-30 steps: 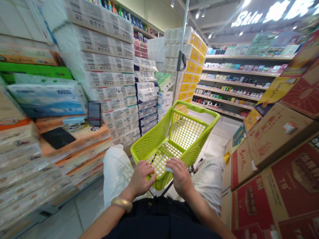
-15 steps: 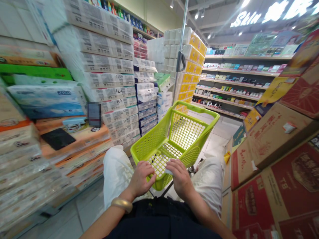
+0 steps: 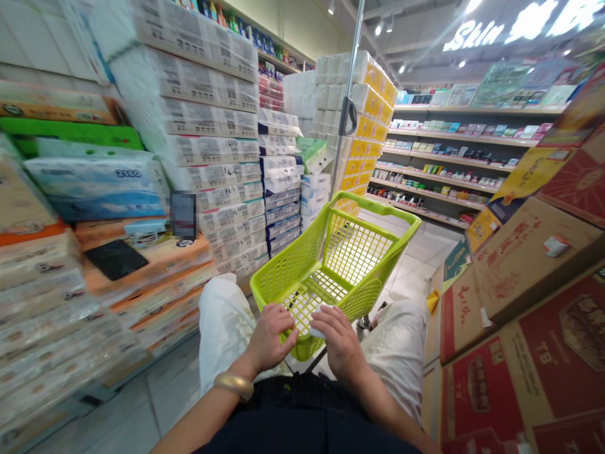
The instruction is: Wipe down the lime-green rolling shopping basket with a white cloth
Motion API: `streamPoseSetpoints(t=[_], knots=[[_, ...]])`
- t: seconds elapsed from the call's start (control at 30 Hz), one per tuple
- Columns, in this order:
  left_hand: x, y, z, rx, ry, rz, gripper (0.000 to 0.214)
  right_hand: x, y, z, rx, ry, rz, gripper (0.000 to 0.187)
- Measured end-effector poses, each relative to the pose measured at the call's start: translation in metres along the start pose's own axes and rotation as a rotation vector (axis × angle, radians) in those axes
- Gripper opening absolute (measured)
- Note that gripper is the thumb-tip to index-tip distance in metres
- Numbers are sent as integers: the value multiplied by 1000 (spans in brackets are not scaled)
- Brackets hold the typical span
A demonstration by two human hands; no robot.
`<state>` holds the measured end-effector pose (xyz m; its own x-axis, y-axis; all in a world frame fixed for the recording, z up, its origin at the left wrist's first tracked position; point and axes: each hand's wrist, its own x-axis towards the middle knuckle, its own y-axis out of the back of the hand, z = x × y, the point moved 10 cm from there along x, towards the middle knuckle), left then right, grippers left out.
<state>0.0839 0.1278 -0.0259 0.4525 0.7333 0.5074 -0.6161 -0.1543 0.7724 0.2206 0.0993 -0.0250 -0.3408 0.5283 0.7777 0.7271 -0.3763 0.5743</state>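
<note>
Lime-green shopping cart (image 3: 367,299) sits right in front of us, long axis running away and off to right, handle (image 3: 386,209) at far end. Left hand (image 3: 271,337) loosely curled at cart's near end, can't tell if actually gripping. Right hand (image 3: 339,339) pinching white tissue-like scrap (image 3: 315,330) by near right corner. Both hands about equally close, tbh.

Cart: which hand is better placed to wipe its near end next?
Right hand, probably: its fingers hold a white wad by the cart's near end. The left hand is there too, but shows no wad.
</note>
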Motion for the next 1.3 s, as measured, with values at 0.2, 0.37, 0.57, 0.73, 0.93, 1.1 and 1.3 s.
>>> streamPoseSetpoints(t=[0.2,0.37,0.57,0.73,0.93,1.1,1.3], knots=[[1,-1,-3,-12,0,-1,32,6,15,26,-25,-64,58,39],[3,-3,-8,-10,16,-13,33,8,12,24,-27,-86,76,36],[3,2,-23,31,36,-28,39,11,-9,-9,18,35,-16,39],[2,9,-36,40,44,-36,42,17,8,25,-21,-57,63,43],[9,13,-29,36,183,-52,35,12,-2,19,-56,-41,78,39],[22,-6,14,-84,183,-19,48,12,-8,1,-56,-52,77,34],[17,-35,13,136,361,-206,39,14,5,15,-75,-42,58,38]])
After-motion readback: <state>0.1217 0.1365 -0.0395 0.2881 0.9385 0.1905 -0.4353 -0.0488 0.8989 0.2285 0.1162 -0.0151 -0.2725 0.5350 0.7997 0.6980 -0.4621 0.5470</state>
